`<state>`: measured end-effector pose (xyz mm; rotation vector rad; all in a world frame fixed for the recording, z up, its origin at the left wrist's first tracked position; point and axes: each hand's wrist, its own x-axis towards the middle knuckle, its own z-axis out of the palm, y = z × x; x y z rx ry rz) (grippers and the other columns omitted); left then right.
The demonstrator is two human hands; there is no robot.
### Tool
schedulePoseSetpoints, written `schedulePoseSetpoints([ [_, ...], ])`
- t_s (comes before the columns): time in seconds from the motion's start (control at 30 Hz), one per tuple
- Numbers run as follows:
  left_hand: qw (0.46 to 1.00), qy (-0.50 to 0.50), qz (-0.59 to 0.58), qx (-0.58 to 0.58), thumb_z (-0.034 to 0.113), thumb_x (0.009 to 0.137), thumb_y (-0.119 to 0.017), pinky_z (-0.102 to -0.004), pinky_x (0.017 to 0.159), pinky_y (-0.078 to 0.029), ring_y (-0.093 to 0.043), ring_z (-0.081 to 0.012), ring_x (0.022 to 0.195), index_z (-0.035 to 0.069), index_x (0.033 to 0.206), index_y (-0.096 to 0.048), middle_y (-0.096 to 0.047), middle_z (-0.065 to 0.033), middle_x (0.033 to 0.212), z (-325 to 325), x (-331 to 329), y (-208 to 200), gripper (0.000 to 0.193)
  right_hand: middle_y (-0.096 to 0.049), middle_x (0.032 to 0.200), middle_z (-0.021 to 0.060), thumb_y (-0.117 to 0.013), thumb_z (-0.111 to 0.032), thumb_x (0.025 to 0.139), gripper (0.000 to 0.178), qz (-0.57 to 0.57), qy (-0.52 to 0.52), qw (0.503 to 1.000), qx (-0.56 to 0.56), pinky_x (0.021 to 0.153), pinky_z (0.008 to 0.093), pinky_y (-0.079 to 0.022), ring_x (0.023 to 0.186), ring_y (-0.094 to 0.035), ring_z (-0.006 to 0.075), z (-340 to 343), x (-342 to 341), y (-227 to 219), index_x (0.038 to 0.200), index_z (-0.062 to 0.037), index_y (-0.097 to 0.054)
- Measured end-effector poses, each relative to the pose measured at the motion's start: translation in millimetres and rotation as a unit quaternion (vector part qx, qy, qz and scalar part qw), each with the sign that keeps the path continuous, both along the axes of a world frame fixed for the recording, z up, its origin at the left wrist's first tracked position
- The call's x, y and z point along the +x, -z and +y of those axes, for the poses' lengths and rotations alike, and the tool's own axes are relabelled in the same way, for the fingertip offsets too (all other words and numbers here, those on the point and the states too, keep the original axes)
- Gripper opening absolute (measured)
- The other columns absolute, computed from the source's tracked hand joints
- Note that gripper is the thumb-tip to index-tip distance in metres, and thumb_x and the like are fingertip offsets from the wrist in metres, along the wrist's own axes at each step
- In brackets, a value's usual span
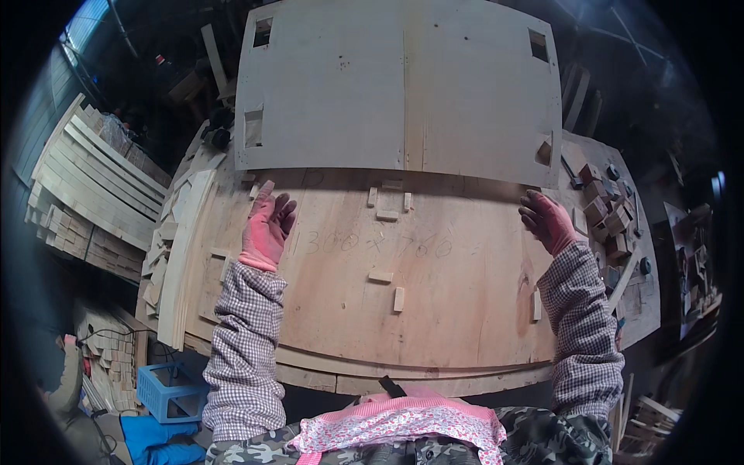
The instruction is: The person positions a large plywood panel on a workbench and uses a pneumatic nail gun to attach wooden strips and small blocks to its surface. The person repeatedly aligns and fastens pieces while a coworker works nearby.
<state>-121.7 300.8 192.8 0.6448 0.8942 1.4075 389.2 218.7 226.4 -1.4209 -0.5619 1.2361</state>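
head view: pink-gloved left hand (266, 229) and right hand (552, 223), half-open and empty; between them, small pale wooden blocks (380, 277); just beyond, a pale rectangular wooden panel (325, 93), seamed down the middle, cutouts near its corners; beneath, a light-brown wooden work surface (465, 310); at left, stacked pale planks (93, 186), dim room.

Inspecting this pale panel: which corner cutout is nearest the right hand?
The lower-right cutout, just beyond the right hand; the other three are farther away.
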Motion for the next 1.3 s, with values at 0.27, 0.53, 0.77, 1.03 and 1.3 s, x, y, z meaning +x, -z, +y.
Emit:
schedulePoseSetpoints([
  [0.27,0.944,0.156,0.234,0.174,0.046,0.091,-0.049,-0.0454,0.112,-0.001,-0.001,-0.029,0.142,0.02,0.148,-0.014,-0.001,-0.0078,0.155,37,12,-37,0.072,-0.015,0.151,0.0098,-0.065,-0.032,0.085,0.095,-0.012,-0.079,0.994,0.073,0.087,0.0428,-0.052,0.124,-0.035,0.049,-39,-52,-86,0.147,-0.017,0.006],
  [0.53,0.984,0.096,-0.02,0.147,0.068,0.072,-0.061,-0.0464,0.112,-0.013,0.001,-0.034,0.141,0.007,0.147,0.005,0.008,-0.0139,0.154,-5,54,-164,0.117,-0.005,0.15,0.0227,-0.067,-0.04,0.083,0.083,0.03,0.012,0.974,0.226,0.104,0.0472,-0.035,0.136,-0.014,0.0452,-47,-38,-155,0.146,-0.0149,-0.02],
  [0.77,0.982,0.057,-0.04,0.177,0.076,0.072,-0.052,-0.0443,0.112,-0.01,-0.01,-0.0311,0.139,0.007,0.147,-0.001,-0.009,-0.0127,0.152,-43,62,-228,0.114,-0.035,0.135,0.026,-0.082,-0.038,0.068,0.112,0.136,0.06,0.958,0.247,0.094,0.0396,-0.048,0.111,-0.052,0.0367,-74,21,-215,0.142,-0.0015,-0.006],
  [1.03,0.975,0.031,-0.22,0.027,0.031,0.088,-0.058,-0.0503,0.1,-0.038,-0.052,-0.0296,0.114,0.007,0.122,-0.051,-0.057,-0.0093,0.121,-242,33,-98,0.043,-0.051,0.125,0.0189,-0.062,-0.028,0.086,0.055,0.38,-0.023,0.906,0.184,0.095,0.0502,-0.047,0.116,-0.05,0.0362,-312,10,-77,0.128,-0.0007,-0.04],
  [1.3,0.862,-0.094,-0.257,-0.427,0.025,0.087,-0.055,-0.0438,0.105,-0.035,-0.049,-0.0278,0.12,0.005,0.127,-0.047,-0.053,-0.0096,0.129,-361,8,133,0.046,-0.047,0.133,0.0137,-0.055,-0.032,0.084,0.056,0.547,0.205,0.806,-0.093,0.103,0.0546,-0.03,0.126,-0.04,0.0333,-410,-22,171,0.13,-0.0044,-0.04],
])
